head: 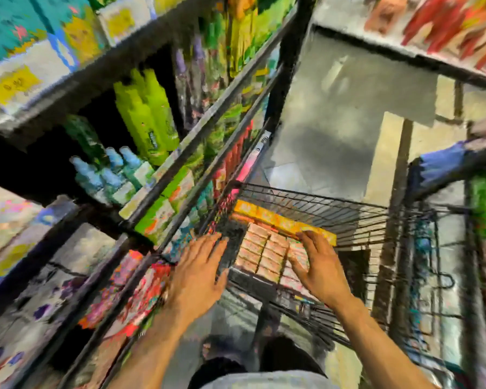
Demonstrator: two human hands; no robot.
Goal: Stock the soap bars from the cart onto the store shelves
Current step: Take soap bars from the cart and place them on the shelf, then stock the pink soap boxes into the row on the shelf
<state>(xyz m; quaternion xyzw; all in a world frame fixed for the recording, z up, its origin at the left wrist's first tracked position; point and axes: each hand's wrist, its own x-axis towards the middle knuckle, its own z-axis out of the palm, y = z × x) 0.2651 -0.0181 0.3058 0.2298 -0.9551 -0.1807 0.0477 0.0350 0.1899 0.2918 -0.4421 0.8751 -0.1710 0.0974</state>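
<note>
The view is blurred by motion. A black wire cart (334,217) stands in the aisle beside the shelves. Inside it lie rows of pinkish soap bars (264,254) and a long orange-yellow box (281,220) behind them. My right hand (317,265) reaches into the cart with fingers spread, lying on the right-hand soap bars. My left hand (199,270) hovers with straight fingers over the cart's left rim, holding nothing.
Black metal shelves (163,175) on the left carry green bottles (146,116), blue-capped bottles (107,175) and colourful packets. Another person's blue-sleeved arm (443,167) reaches in at the right. Grey floor lies beyond the cart. My shoes show at the bottom.
</note>
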